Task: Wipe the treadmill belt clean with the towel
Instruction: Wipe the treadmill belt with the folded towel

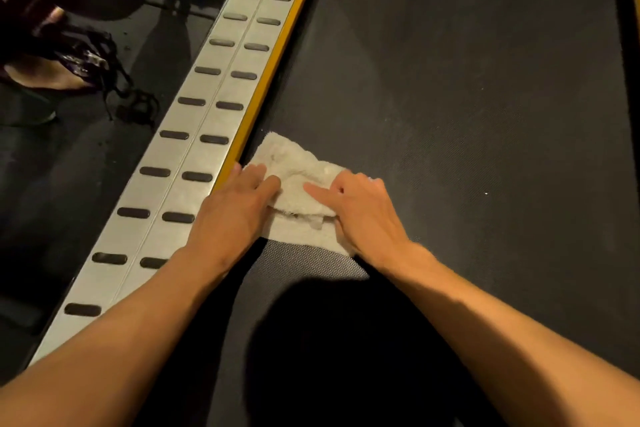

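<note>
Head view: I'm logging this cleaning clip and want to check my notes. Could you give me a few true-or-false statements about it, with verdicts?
1. Both the left hand and the right hand touch the towel. True.
2. The towel lies in the middle of the belt. False: it lies at the belt's left edge, beside the yellow strip.
3. The towel is dark blue. False: it is off-white.
4. The silver side rail carries dark oval pads. True.
</note>
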